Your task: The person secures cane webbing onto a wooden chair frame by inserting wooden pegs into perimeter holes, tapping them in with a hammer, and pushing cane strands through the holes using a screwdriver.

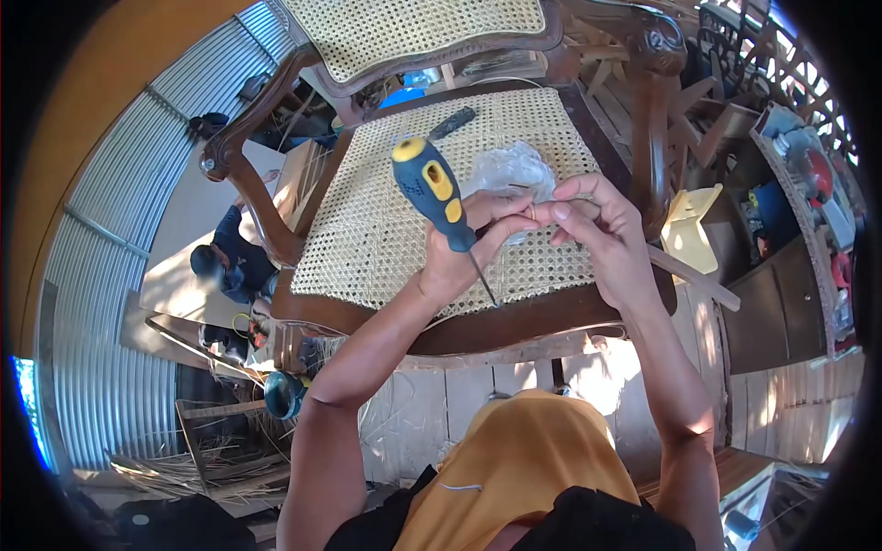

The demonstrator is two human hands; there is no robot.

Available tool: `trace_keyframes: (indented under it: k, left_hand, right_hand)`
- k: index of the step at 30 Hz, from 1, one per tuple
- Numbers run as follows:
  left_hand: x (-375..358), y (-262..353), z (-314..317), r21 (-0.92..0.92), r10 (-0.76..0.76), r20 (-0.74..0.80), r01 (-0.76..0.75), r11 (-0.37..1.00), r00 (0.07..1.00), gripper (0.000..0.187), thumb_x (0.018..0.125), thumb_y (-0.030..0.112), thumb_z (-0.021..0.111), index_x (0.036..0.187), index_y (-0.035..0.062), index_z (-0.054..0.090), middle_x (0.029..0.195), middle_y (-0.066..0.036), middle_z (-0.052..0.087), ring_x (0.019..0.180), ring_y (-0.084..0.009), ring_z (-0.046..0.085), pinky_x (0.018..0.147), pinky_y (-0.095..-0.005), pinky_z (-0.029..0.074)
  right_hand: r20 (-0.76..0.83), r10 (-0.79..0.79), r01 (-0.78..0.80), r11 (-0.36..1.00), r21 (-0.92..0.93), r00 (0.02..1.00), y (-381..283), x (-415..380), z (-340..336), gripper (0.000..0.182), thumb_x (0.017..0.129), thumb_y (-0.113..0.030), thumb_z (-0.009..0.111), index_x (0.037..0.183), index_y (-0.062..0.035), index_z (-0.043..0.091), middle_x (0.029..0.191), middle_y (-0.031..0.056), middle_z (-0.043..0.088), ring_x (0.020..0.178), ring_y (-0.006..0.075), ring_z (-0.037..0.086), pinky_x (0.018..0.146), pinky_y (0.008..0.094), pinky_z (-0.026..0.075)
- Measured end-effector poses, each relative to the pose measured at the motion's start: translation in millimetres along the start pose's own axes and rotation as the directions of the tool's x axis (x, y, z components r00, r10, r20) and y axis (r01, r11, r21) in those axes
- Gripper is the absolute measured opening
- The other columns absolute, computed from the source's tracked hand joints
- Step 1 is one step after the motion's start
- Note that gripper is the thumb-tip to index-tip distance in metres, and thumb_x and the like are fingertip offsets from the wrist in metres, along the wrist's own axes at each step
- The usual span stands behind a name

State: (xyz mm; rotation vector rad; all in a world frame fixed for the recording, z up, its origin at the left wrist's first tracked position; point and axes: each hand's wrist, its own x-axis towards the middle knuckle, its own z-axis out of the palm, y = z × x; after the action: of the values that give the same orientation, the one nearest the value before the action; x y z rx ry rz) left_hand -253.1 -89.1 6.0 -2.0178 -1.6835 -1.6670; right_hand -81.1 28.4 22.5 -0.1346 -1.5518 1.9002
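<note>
Over the woven cane seat point(367, 234) of a dark wooden armchair, my left hand point(455, 253) and my right hand point(611, 241) meet, fingertips pinched together. A tiny tan sliver shows between them; I cannot tell what it is. A blue-and-yellow-handled screwdriver point(428, 182) overlaps my left hand, its shaft slanting down to the seat's front rail point(450, 326). Just behind my fingers lies a crumpled clear plastic bag point(511, 173). A dark, narrow tool point(453, 122) rests farther back on the cane.
The chair's carved arms point(246, 197) rise on both sides, below a cane backrest point(423, 32). At left, another person point(234, 253) sits low beside a pale board point(175, 266). A yellow stool point(691, 230) and a cluttered shelf point(818, 220) stand at right. Cane scraps point(220, 464) litter the lower left.
</note>
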Motion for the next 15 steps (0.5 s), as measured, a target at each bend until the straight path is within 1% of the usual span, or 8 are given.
trace_keyframes:
  k: [3,6,7,10,11,12,14,15]
  left_hand:
    - [-0.2,1.1,-1.4,0.032,0.002,0.03,-0.003,0.999,1.0,0.027,0.086,-0.006,0.073,0.112,-0.0036,0.07,0.105,-0.018,0.071,0.096,-0.0237,0.071,0.085,-0.0321,0.058]
    - [0.9,2.3,-2.2,-0.015,-0.011,0.044,0.012,1.0,0.999,0.027,0.086,-0.005,0.073,0.112,-0.0026,0.07,0.105,-0.017,0.071,0.096,-0.0238,0.071,0.086,-0.0321,0.058]
    - [-1.0,-0.9,-4.2,0.025,-0.067,0.08,0.065,0.998,0.995,0.022,0.088,-0.004,0.071,0.11,-0.0026,0.071,0.105,-0.016,0.072,0.097,-0.0222,0.071,0.086,-0.0315,0.058]
    - [1.2,-1.9,-5.3,-0.039,-0.175,0.144,0.183,0.982,0.974,0.017,0.09,-0.002,0.07,0.107,-0.0026,0.071,0.105,-0.015,0.072,0.098,-0.0198,0.07,0.088,-0.0307,0.057]
    - [1.5,-6.8,-1.4,-0.084,-0.115,0.107,0.124,0.989,0.988,0.013,0.09,0.008,0.073,0.1,0.0004,0.07,0.093,-0.012,0.071,0.085,-0.0207,0.068,0.077,-0.0319,0.054]
    - [2.2,-6.3,-1.0,-0.084,-0.14,0.132,0.152,0.985,0.981,0.012,0.09,0.008,0.072,0.1,0.0003,0.07,0.093,-0.011,0.071,0.085,-0.0196,0.067,0.078,-0.0314,0.053]
    - [5.7,3.4,-4.9,-0.091,-0.198,0.182,0.217,0.972,0.963,0.012,0.091,0.007,0.071,0.1,0.0,0.07,0.093,-0.01,0.07,0.086,-0.0173,0.067,0.078,-0.0302,0.053]
    - [7.7,5.1,-4.0,-0.149,-0.214,0.188,0.243,0.958,0.959,0.01,0.091,0.007,0.071,0.098,-0.0007,0.071,0.092,-0.009,0.07,0.086,-0.015,0.067,0.078,-0.0291,0.053]
  right_hand:
    - [-0.01,0.053,-0.053,0.999,-0.008,0.999,4.1,0.9,1.6,0.017,0.096,-0.009,0.068,0.11,-0.0034,0.06,0.101,0.0103,0.075,0.094,0.0105,0.068,0.076,0.0254,0.051]
    - [0.007,0.042,-0.042,0.999,0.003,0.999,11.8,4.7,0.3,0.019,0.094,-0.008,0.071,0.11,-0.0019,0.064,0.102,0.0098,0.074,0.091,0.0105,0.068,0.073,0.0256,0.052]
    - [0.005,0.021,-0.021,0.999,-0.044,1.0,13.9,6.0,0.7,0.019,0.094,-0.008,0.071,0.11,-0.0017,0.065,0.1,0.0092,0.075,0.089,0.0104,0.068,0.073,0.0254,0.053]
    - [-0.011,-0.031,0.028,0.971,-0.237,0.999,16.7,6.2,0.0,0.018,0.093,-0.009,0.072,0.109,-0.0019,0.071,0.096,0.0078,0.075,0.084,0.0099,0.068,0.072,0.025,0.054]
    - [-0.024,-0.037,0.027,0.944,-0.329,0.999,13.1,3.9,0.6,0.017,0.092,-0.01,0.073,0.108,-0.0025,0.073,0.094,0.0075,0.075,0.082,0.0095,0.068,0.072,0.0249,0.054]
    - [-0.037,-0.043,0.024,0.908,-0.417,0.998,8.7,2.5,1.4,0.016,0.092,-0.011,0.073,0.106,-0.0032,0.075,0.092,0.0073,0.076,0.081,0.0092,0.068,0.071,0.0248,0.054]
    - [-0.029,-0.001,-0.015,0.841,-0.542,1.0,-3.7,3.4,0.4,0.015,0.091,-0.013,0.074,0.103,-0.0042,0.077,0.088,0.0078,0.075,0.078,0.0085,0.068,0.07,0.0245,0.053]
    - [-0.029,0.031,-0.042,0.797,-0.602,0.999,-8.7,3.8,-1.9,0.015,0.091,-0.014,0.074,0.102,-0.0047,0.078,0.085,0.008,0.075,0.077,0.0081,0.067,0.07,0.0244,0.053]
